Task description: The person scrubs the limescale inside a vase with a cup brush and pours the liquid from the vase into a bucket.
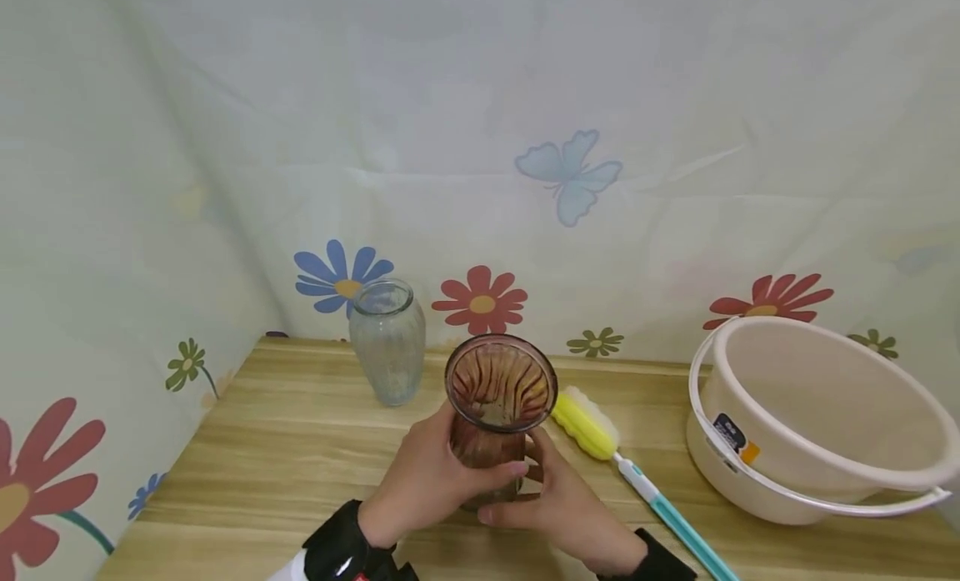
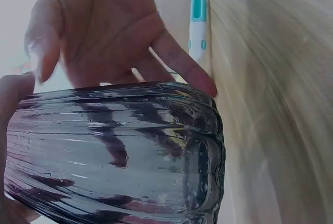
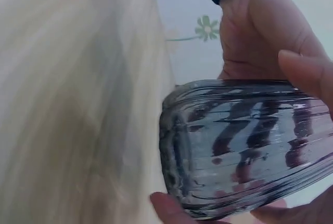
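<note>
Both hands hold a ribbed, purplish-brown glass vase (image 1: 487, 456) upright near the middle of the table, its flared mouth toward the head camera. My left hand (image 1: 427, 473) grips its left side, thumb across the front. From the right, my right hand (image 1: 562, 506) holds it lower down, thumb in front and fingers around the side. In the left wrist view, right-hand fingers (image 2: 187, 68) reach along the glass toward its base. Small drops dot the vase (image 3: 250, 141) in the right wrist view, where a fingertip (image 3: 169, 208) lies at the base, close over the table.
A clear glass vase (image 1: 388, 343) stands behind on the left. To the right lies a brush (image 1: 588, 423) with a yellow sponge head and teal handle. Beyond it is a pale pink bucket (image 1: 750, 489) with its handle down. A flower-printed cloth (image 1: 450, 147) hangs behind the wooden table (image 1: 262, 448).
</note>
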`<state>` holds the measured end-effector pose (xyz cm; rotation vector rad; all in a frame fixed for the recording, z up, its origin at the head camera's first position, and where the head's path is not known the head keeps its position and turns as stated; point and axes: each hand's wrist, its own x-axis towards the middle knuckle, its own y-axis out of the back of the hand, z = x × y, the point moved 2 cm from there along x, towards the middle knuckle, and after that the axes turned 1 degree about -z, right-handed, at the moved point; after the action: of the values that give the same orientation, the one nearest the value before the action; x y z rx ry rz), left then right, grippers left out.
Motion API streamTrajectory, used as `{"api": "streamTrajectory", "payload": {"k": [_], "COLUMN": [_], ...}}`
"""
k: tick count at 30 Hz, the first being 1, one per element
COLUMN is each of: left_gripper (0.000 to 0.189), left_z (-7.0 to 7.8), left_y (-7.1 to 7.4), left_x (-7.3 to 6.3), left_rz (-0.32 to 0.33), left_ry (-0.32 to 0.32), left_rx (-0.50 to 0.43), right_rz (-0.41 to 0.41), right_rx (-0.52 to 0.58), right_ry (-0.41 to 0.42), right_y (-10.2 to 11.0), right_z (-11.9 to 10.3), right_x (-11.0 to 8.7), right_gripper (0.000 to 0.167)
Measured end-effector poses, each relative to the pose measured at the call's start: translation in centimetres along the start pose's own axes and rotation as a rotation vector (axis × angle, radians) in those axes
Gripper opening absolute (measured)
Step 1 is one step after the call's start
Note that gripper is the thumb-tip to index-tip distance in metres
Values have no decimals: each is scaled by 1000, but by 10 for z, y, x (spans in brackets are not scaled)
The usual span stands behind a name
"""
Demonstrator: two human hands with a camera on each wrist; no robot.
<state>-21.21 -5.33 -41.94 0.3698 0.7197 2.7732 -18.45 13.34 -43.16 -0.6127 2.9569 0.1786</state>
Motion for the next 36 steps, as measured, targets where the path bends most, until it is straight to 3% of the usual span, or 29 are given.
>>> {"api": "streamTrajectory", "payload": {"k": [4,14,23,29,33,36], "left_gripper": [84,70,74,81,82,81], "left_z": [-6,-25,-43,-54,-60,-65], "left_y": [6,26,55,79,91,98], "left_x": [-6,-22,-29,-33,-35,-36], "left_rz": [6,84,168,197,218,240], "left_ry": [42,117,161,219,245,231], "left_rx": [-46,-73,28,40,55,80], "right_rz": [-19,-150,-177,-220,-223,-207], "right_rx": [55,138,140,141,122,129], "right_ry": [-42,37,16,-33,-28,3], "right_y": [-6,-35,-62,-83,-95,-104], "right_z": [7,17,14,21,19,12], "right_x": [2,16,30,47,53,53], "right_gripper": [106,103,102,109,110,109]}}
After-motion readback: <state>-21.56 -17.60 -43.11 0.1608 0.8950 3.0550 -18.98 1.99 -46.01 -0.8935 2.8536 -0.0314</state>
